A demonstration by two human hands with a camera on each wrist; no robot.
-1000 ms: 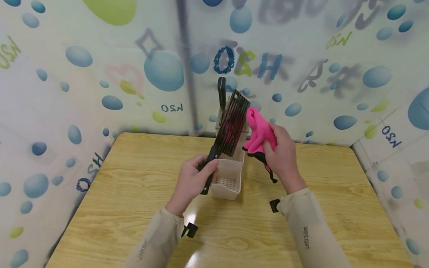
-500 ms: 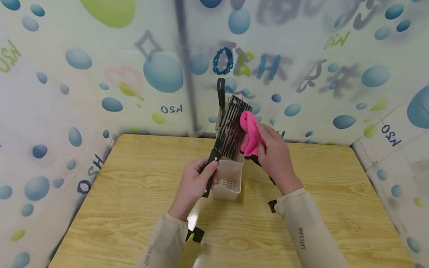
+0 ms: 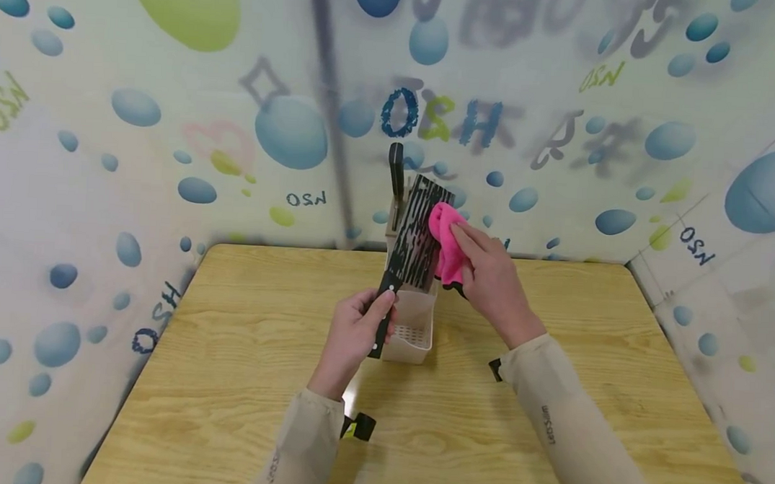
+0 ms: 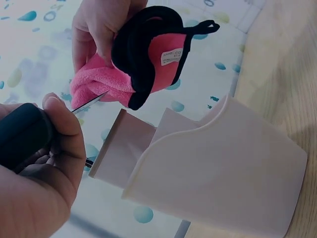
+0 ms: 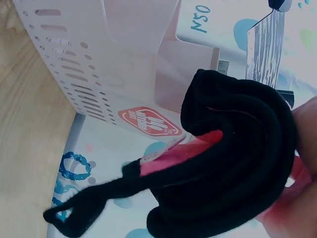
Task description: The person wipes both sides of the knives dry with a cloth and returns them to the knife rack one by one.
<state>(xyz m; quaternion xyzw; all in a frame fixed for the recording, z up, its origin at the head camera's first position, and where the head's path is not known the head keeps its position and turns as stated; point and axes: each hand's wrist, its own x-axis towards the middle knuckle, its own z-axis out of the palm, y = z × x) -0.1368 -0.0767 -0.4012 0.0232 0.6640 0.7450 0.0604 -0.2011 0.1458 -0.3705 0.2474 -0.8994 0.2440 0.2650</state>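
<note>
While a bubble-patterned wall (image 3: pixel 292 50) rises at the back, a wooden table (image 3: pixel 240 337) spreads out below it, and there stands the pale plastic knife holder (image 3: pixel 405 352), partly blocked by a tilted cleaver (image 3: pixel 409 250) held up in front! Just behind, a black-handled knife (image 3: pixel 397 170) pokes up from the holder's rear. Left hand (image 3: pixel 351 331): fingers wrapped round the cleaver's handle. Right hand (image 3: pixel 496 286): gripping the pink cloth (image 3: pixel 448 248), pressed against the blade!

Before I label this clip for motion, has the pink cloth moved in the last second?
Yes: in the head view the pink cloth has shifted left and slightly down against the pale holder.
</note>
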